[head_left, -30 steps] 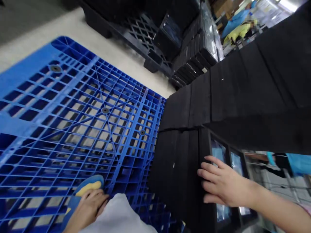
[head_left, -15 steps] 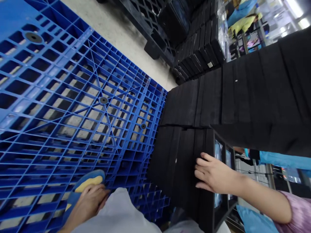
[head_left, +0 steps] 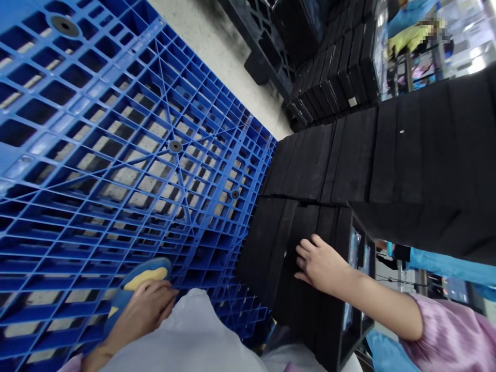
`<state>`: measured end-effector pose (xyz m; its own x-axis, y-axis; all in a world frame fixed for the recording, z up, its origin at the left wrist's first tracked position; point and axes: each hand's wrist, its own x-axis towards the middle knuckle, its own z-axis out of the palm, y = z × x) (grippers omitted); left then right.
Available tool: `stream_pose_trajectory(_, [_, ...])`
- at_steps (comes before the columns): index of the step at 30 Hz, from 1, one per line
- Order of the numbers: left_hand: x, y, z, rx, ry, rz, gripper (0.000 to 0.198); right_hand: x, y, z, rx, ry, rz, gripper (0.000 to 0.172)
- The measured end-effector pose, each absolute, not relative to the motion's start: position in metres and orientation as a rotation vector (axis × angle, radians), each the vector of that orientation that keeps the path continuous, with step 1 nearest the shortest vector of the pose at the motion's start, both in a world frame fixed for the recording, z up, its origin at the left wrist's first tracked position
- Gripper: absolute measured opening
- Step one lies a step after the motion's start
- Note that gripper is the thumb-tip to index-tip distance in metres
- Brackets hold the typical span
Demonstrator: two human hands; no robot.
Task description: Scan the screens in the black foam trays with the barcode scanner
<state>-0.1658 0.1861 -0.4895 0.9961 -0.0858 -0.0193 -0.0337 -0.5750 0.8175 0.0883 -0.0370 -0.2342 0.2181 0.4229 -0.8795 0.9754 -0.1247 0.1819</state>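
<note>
My right hand (head_left: pixel 323 264) lies with bent, parted fingers on the side of a stack of black trays (head_left: pixel 298 248), which look like foam. The top tray of this stack shows compartments with shiny, clear-wrapped contents next to my wrist. My left hand (head_left: pixel 151 307) is low in the view beside my grey-clad leg (head_left: pixel 186 336), with its fingers curled together and nothing visible in them. Just beyond it shows a blue and yellow slipper (head_left: pixel 149 274) on the blue plastic pallet (head_left: pixel 127 173).
A taller row of black trays (head_left: pixel 411 150) stands against the first stack. Past a strip of pale floor (head_left: pixel 201 39), more black trays (head_left: pixel 333 77) sit on a black pallet (head_left: pixel 258 46). People in the background include one in yellow (head_left: pixel 413 39).
My right hand has moved left along the tray stack, away from the compartments. My left hand keeps nearly the same place by my leg. The whole view has shifted slightly.
</note>
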Motion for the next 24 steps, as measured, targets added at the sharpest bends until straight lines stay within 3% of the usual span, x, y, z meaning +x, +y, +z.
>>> stream_pose_trajectory(10, [-0.165,0.185,-0.486,2.112,-0.065,-0.095,0.047,0.103,-0.025,-0.248,1.648,1.236,-1.07,0.034])
stream_pose_trajectory(16, [-0.163,0.189,-0.478,2.138,-0.083,-0.198,0.042,0.103,-0.001,-0.259,1.624,1.142,-1.11,0.059])
stream_pose_trajectory(24, [-0.165,0.186,-0.481,2.168,-0.072,-0.13,0.038,0.116,0.024,-0.284,1.471,1.102,-1.148,0.044])
